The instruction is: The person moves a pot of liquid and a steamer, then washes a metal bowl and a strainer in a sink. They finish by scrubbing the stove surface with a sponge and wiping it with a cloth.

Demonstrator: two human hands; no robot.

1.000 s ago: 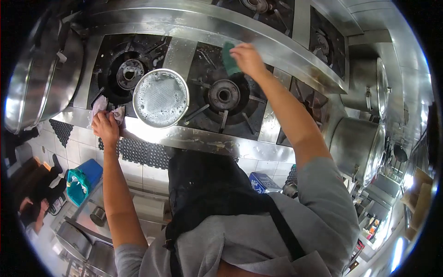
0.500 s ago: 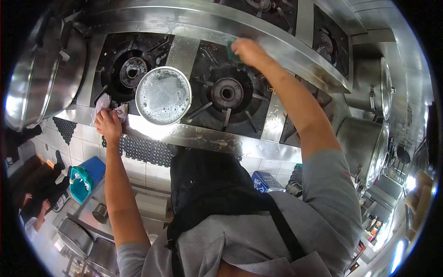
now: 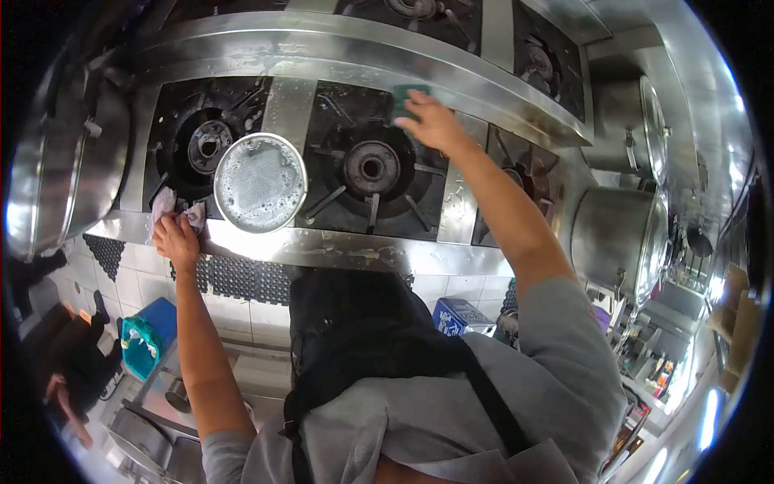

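My right hand (image 3: 434, 127) reaches to the far side of the stove and presses a green scouring pad (image 3: 412, 90) under its fingers, against the steel ledge (image 3: 339, 64) behind the burners. My left hand (image 3: 176, 239) is at the front edge, its curled fingers on a crumpled pale cloth (image 3: 164, 202). Between my arms a round metal bowl (image 3: 261, 184) of foamy water, with a perforated sheet-like shape showing through the suds, stands on the stove. The black middle burner (image 3: 372, 167) lies to its right, the left burner (image 3: 210, 143) to its left.
Large steel pots (image 3: 619, 234) stand at the right, and another big vessel (image 3: 72, 161) is at the far left. Behind the ledge runs a raised row of burners (image 3: 413, 8). Below are a blue bin (image 3: 157, 323), a blue box (image 3: 461, 317) and a seated person's legs (image 3: 68, 347).
The view has shifted, so the stove sits lower and further left. My right hand has moved rightward along the back ledge with the pad, its fingers now more spread. My left hand stays on the cloth.
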